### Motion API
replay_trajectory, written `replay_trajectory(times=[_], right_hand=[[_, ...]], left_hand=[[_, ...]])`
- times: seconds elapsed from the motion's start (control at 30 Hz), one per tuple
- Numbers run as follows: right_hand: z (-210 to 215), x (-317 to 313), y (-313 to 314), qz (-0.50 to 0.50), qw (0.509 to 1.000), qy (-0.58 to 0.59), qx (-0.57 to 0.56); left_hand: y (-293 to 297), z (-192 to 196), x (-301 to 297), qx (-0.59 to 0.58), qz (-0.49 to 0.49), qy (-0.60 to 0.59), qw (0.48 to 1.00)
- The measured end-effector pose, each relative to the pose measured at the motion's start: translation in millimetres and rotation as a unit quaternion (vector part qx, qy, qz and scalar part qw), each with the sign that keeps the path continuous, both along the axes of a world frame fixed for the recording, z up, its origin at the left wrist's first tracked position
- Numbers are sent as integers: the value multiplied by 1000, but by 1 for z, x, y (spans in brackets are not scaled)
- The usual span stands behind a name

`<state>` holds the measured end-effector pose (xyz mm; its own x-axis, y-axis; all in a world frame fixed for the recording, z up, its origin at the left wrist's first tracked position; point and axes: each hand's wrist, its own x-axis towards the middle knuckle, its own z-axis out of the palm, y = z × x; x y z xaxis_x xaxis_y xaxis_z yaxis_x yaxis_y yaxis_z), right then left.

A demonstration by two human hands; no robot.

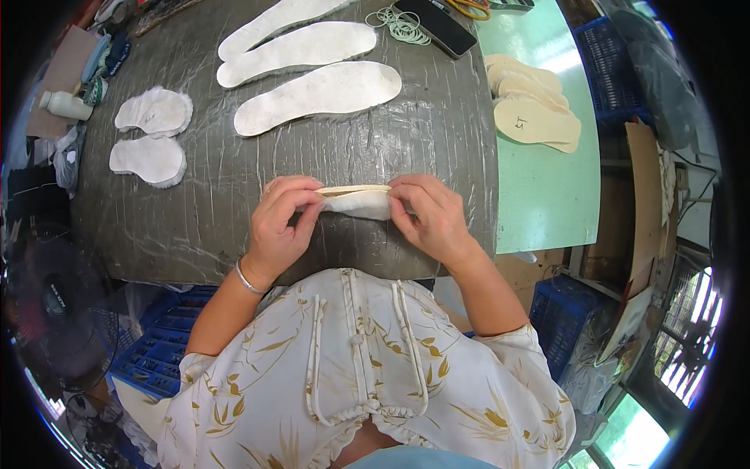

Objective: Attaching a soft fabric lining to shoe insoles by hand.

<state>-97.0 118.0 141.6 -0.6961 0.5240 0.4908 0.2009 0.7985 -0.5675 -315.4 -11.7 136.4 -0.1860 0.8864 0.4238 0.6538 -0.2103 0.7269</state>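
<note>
Between my two hands, near the table's front edge, a small fluffy white insole (361,205) is held with its cream-coloured edge uppermost. Two thin layers show along that edge, with a narrow gap between them. My left hand (283,223) pinches one end between thumb and fingers, and a bracelet circles that wrist. The other end is pinched the same way by my right hand (428,215). Beyond my hands lie several long white insoles (320,95). Two small fleece-edged insoles (150,160) rest to the left.
A pale green board (547,187) on the right carries a stack of cream insoles (539,121). At the back are rubber bands (406,28) and a black phone (439,23). A white bottle (66,105) lies far left, above a fan (58,301). Blue crates (566,313) stand below the table.
</note>
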Motion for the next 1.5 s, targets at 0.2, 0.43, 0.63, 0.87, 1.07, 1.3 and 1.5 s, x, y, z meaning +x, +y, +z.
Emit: replay_trajectory(times=[0.2, 0.43, 0.63, 0.87, 1.07, 1.3, 1.5], right_hand=[[-6, -1, -1, -11, 1000, 27, -2], [-3, 6, -8, -32, 999, 17, -35], [9, 14, 0, -10, 983, 12, -184], [16, 17, 0, 6, 994, -52, -97], [19, 19, -1, -4, 995, -55, -86], [21, -6, -13, 26, 998, -42, -29], [19, -16, -17, 25, 999, -36, 5]], left_hand=[[-1, -1, 3, 20, -3, 2, 1000], [-1, -2, 7, 33, -6, 0, 999], [-3, -2, 8, 61, -4, 9, 998], [-4, 3, 9, 66, 1, 15, 998], [-6, -1, 7, 74, -12, 19, 997], [-5, 2, 8, 74, -23, 39, 996], [-5, 1, 7, 80, -13, 38, 996]])
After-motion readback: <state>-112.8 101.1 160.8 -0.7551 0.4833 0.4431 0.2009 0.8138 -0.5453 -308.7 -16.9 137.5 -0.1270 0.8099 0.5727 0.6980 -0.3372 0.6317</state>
